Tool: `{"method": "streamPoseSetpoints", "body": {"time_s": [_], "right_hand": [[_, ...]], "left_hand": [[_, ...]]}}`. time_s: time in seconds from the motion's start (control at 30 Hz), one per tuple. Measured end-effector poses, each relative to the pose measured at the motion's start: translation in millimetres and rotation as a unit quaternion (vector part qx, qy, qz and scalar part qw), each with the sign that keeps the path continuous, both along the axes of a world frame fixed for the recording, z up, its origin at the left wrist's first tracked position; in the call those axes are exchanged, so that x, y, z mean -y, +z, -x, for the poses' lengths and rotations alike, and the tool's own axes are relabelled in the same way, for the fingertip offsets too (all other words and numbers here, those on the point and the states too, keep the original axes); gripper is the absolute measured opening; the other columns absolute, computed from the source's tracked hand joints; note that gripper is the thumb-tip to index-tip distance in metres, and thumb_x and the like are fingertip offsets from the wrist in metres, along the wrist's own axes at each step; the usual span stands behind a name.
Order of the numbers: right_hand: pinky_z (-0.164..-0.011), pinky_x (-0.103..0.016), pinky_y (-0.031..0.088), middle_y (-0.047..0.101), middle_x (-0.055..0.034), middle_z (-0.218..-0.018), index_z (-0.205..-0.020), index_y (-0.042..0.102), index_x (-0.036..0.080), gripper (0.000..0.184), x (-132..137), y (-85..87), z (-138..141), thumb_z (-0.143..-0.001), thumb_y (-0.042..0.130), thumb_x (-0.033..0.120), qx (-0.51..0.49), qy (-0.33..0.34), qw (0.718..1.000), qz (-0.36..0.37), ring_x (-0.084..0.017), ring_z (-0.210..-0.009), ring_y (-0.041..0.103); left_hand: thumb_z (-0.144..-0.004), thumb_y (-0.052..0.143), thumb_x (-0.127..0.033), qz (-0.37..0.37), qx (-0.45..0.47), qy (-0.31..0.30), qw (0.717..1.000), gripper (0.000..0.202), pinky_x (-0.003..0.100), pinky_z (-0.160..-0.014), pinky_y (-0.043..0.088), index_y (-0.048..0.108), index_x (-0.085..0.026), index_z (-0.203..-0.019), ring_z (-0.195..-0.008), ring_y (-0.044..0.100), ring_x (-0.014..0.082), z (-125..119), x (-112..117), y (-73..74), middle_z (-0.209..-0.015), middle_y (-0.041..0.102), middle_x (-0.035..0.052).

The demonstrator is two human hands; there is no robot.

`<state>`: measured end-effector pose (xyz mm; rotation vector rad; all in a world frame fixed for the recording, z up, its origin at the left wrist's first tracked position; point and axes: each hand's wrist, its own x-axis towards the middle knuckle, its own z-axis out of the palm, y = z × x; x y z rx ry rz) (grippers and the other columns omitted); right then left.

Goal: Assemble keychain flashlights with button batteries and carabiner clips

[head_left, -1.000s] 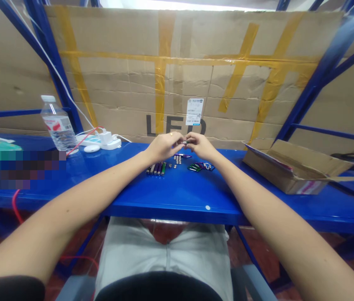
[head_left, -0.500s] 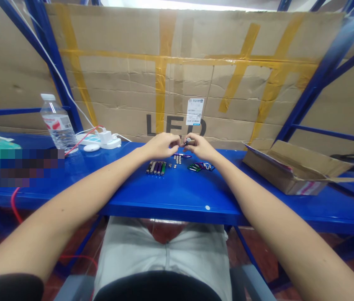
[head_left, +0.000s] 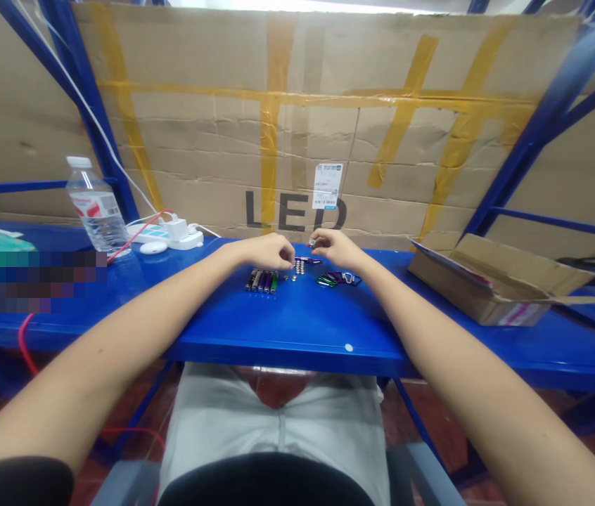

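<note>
My left hand [head_left: 275, 251] reaches down at the small round silver pieces, which look like button cells [head_left: 300, 268]. Its fingers are pinched at their edge, and whatever is between the fingertips is too small to make out. Slightly above the table, my right hand [head_left: 332, 247] holds a small metal tube [head_left: 312, 244] with its shiny end showing; the fingers cover most of it. Behind the silver pieces lies a purple tube [head_left: 309, 261]. A row of several small coloured tubes [head_left: 262, 282] is left of them, and coloured carabiners [head_left: 337, 279] lie to the right.
An open cardboard box [head_left: 487, 288] stands on the blue table [head_left: 287, 327] at the right. To the left are a water bottle [head_left: 98, 211], a white power strip [head_left: 186, 239] and a red cable [head_left: 133, 239]. Large taped cardboard [head_left: 213, 154] closes off the back.
My left hand has moved away from the tube and down to the silver pieces. My right hand keeps the tube, now turned a little, and has barely shifted.
</note>
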<state>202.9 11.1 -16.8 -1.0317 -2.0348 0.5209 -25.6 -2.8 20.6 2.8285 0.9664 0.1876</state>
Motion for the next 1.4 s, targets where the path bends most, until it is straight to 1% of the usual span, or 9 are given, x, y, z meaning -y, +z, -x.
{"method": "streamPoseSetpoints", "body": {"time_s": [0.07,0.2,0.37,0.63,0.8,0.97,1.1,1.2,1.4], "right_hand": [[-0.072,-0.031,0.047,0.065,-0.0010,-0.076,-0.084,0.062,0.018,0.017,0.8,1.7,-0.5,-0.068,0.066,0.015,0.011,-0.008,1.000,-0.002,-0.017,-0.075,0.058],[-0.069,-0.029,0.048,0.064,-0.0008,-0.075,-0.081,0.063,0.017,0.019,2.3,4.1,-0.6,-0.064,0.067,0.012,0.018,-0.016,1.000,0.010,-0.016,-0.074,0.059],[-0.065,-0.027,0.046,0.061,0.0017,-0.069,-0.079,0.062,0.017,0.019,5.1,6.2,0.6,-0.061,0.067,0.011,0.012,-0.009,1.000,0.024,-0.014,-0.068,0.056],[-0.067,-0.029,0.048,0.062,0.0011,-0.067,-0.075,0.063,0.017,0.018,9.6,9.0,1.6,-0.058,0.066,0.012,0.006,0.021,0.998,0.051,-0.015,-0.068,0.058],[-0.066,-0.028,0.047,0.062,0.0013,-0.067,-0.074,0.063,0.017,0.019,9.5,8.9,2.3,-0.057,0.068,0.013,0.023,0.023,0.999,0.043,-0.015,-0.068,0.056],[-0.065,-0.028,0.046,0.061,0.0012,-0.067,-0.075,0.063,0.017,0.018,9.3,8.6,2.8,-0.057,0.068,0.013,0.027,0.020,0.998,0.046,-0.015,-0.067,0.056],[-0.065,-0.028,0.046,0.060,0.0016,-0.067,-0.076,0.063,0.017,0.018,8.0,8.0,2.2,-0.058,0.066,0.013,0.028,0.025,0.998,0.043,-0.014,-0.067,0.056],[-0.065,-0.028,0.046,0.061,0.0014,-0.067,-0.076,0.063,0.017,0.018,7.5,7.8,1.5,-0.058,0.067,0.013,0.029,0.026,0.998,0.042,-0.014,-0.067,0.055],[-0.065,-0.028,0.046,0.060,0.0014,-0.067,-0.076,0.062,0.017,0.019,8.1,8.0,0.7,-0.059,0.066,0.012,0.029,0.023,0.998,0.042,-0.015,-0.067,0.056]], "left_hand": [[-0.076,0.058,-0.024,-0.010,-0.006,-0.014,1.000,0.023,0.026,-0.072,0.044,0.074,-0.019,-0.091,-0.076,0.064,0.0155,-2.7,-0.6,-3.2,-0.086,0.074,0.0025],[-0.076,0.061,-0.027,-0.064,-0.022,-0.054,0.996,0.018,0.029,-0.079,0.041,0.074,-0.020,-0.087,-0.082,0.060,0.0176,-8.8,-1.2,-10.5,-0.085,0.072,0.0032],[-0.078,0.065,-0.030,-0.129,-0.055,-0.075,0.987,0.015,0.034,-0.085,0.035,0.077,-0.022,-0.082,-0.092,0.052,0.0226,-13.3,4.1,-11.6,-0.087,0.072,0.0047],[-0.076,0.070,-0.030,-0.083,-0.045,-0.091,0.991,0.007,0.034,-0.087,0.032,0.075,-0.026,-0.073,-0.096,0.049,0.0226,-17.7,10.9,-11.6,-0.082,0.071,0.0022],[-0.076,0.070,-0.026,-0.069,-0.047,-0.103,0.991,0.006,0.035,-0.090,0.032,0.074,-0.025,-0.080,-0.100,0.053,0.0230,-20.2,13.6,-12.0,-0.085,0.073,0.0016],[-0.077,0.069,-0.022,-0.051,-0.052,-0.098,0.993,0.012,0.039,-0.097,0.033,0.077,-0.027,-0.085,-0.094,0.058,0.0225,-21.0,16.2,-11.5,-0.086,0.075,0.0010],[-0.078,0.067,-0.021,-0.053,-0.067,-0.097,0.992,0.010,0.036,-0.092,0.036,0.076,-0.025,-0.082,-0.090,0.058,0.0217,-22.1,18.9,-9.7,-0.083,0.074,0.0027],[-0.079,0.066,-0.023,-0.054,-0.082,-0.080,0.992,0.008,0.034,-0.089,0.036,0.074,-0.023,-0.077,-0.094,0.056,0.0230,-22.6,20.3,-8.8,-0.081,0.072,0.0037],[-0.080,0.067,-0.028,-0.030,-0.083,-0.055,0.995,0.007,0.031,-0.086,0.037,0.070,-0.022,-0.082,-0.094,0.057,0.0212,-20.8,20.5,-9.1,-0.084,0.071,0.0032]]}}
